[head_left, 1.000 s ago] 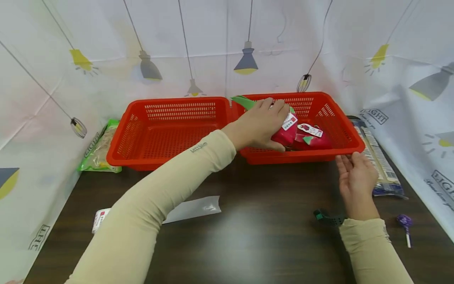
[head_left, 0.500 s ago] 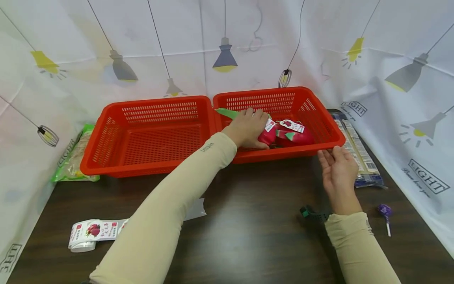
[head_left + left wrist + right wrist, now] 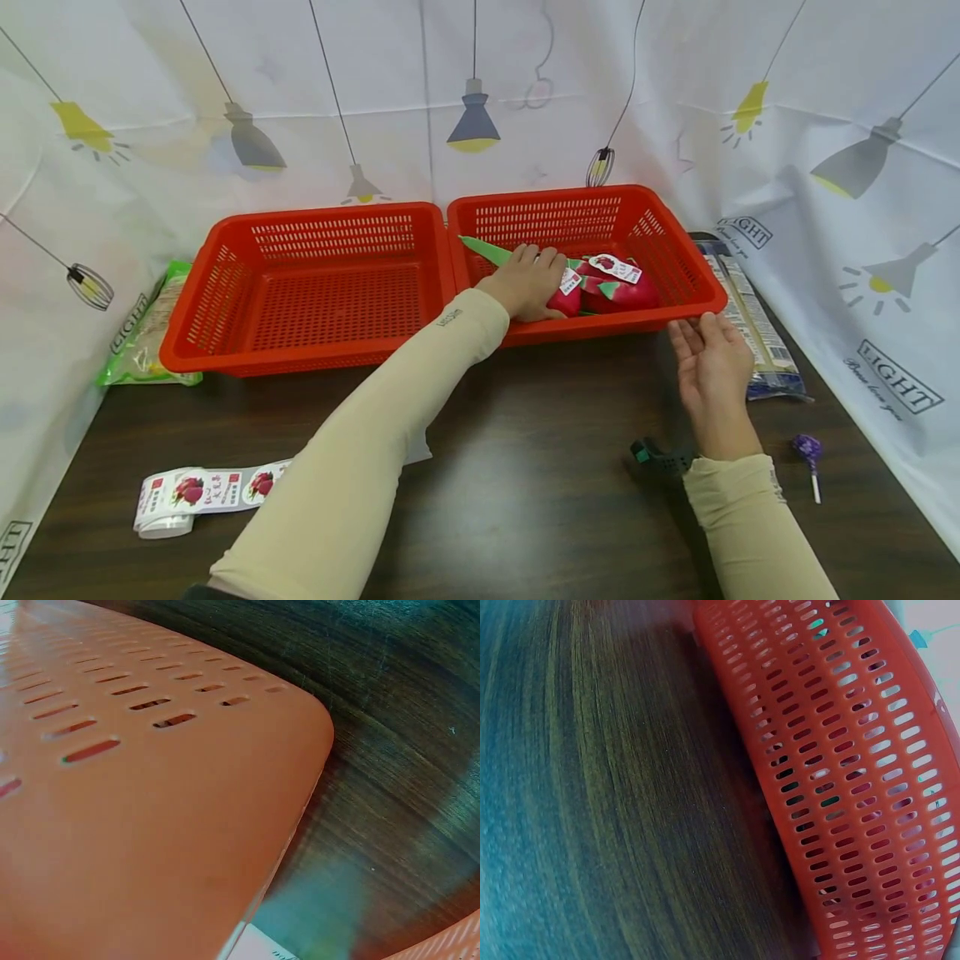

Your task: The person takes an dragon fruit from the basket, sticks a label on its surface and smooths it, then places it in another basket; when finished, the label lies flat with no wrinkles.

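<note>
In the head view my left hand (image 3: 528,283) grips a dragon fruit (image 3: 567,298) with a white label, low inside the right red basket (image 3: 585,323). Its fingers curve over the top, hiding much of the fruit. A long green leaf tip (image 3: 483,249) sticks out past the hand. Another labelled dragon fruit (image 3: 630,292) lies to its right. My right hand (image 3: 716,375) holds the same basket's rim at the front right corner. In the left wrist view a basket wall (image 3: 165,795) fills the left; the right wrist view shows slotted basket wall (image 3: 855,772). Neither wrist view shows a hand.
A second red basket (image 3: 337,308) stands left of the first. A roll of dragon fruit labels (image 3: 187,492) trails under my left sleeve. A green bag (image 3: 153,342) and a blue-and-white packet (image 3: 765,350) flank the baskets. A purple lollipop (image 3: 808,450) lies on the dark table (image 3: 510,483).
My left hand has sunk with its dragon fruit lower into the right basket. My right hand stays at the rim. The head view has swung right, so everything sits further left.
</note>
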Available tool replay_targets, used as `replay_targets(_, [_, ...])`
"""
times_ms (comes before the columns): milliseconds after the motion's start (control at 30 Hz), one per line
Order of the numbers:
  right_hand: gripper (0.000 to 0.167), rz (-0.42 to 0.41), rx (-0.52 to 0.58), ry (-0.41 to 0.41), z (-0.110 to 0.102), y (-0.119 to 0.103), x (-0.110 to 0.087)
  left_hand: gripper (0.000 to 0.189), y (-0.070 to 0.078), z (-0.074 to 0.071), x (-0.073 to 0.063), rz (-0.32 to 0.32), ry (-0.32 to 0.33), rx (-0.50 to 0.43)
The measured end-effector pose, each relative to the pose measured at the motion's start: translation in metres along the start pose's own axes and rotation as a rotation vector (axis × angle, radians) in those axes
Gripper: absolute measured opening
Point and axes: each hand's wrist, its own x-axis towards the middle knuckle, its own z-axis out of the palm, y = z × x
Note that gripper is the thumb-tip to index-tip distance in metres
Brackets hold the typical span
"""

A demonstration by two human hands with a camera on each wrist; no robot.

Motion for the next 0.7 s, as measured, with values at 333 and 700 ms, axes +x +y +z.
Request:
replay_targets(333, [0.058,0.029,0.0,-0.022,-0.003,0.0,0.007,0.088,-0.002,0.001,0.002,-0.002,-0.047,-0.107])
replay_targets(700, [0.029,0.025,-0.055,-0.071,-0.014,0.009,-0.001,0.084,-0.015,-0.01,-0.025,-0.018,0.108,-0.356])
